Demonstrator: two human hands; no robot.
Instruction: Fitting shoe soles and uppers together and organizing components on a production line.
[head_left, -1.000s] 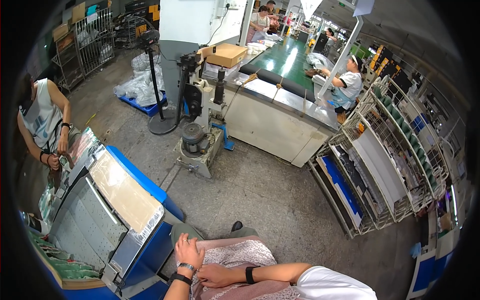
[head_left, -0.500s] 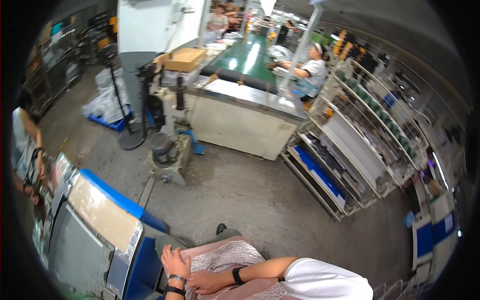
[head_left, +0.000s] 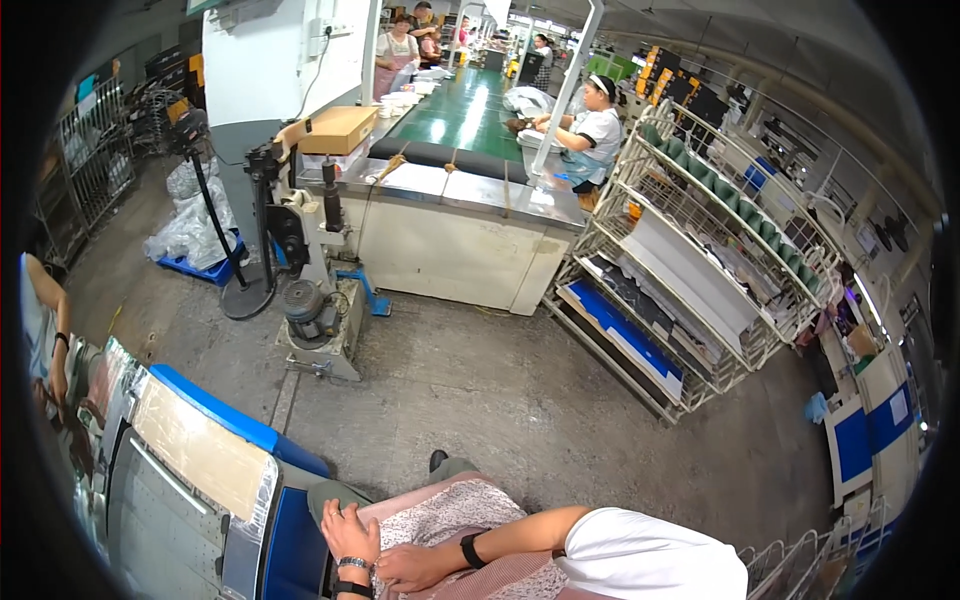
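My left hand (head_left: 350, 532) lies on the pink apron (head_left: 440, 512) over my lap, its fingers spread and nothing in them. A metal-banded watch and a black band circle that wrist. Close beside the left wrist, my right hand (head_left: 405, 567) rests on the apron with its fingers loosely curled, and no object shows in it. A black band sits on my right wrist, and a white sleeve covers the upper arm. Left of my hands stands a machine with a blue side panel (head_left: 287, 545) and a tan sheet-covered top (head_left: 200, 437).
A motorised machine (head_left: 318, 318) stands ahead on the grey floor. Behind it are a green conveyor (head_left: 460, 112) and a cardboard box (head_left: 340, 130). A white wire rack (head_left: 690, 290) stands at right. A co-worker's arm (head_left: 52, 310) shows far left; another person (head_left: 592, 130) sits beside the conveyor.
The view has swung slightly, so the conveyor and rack appear further left, and the picture is sharper. My hands keep the same resting pose.
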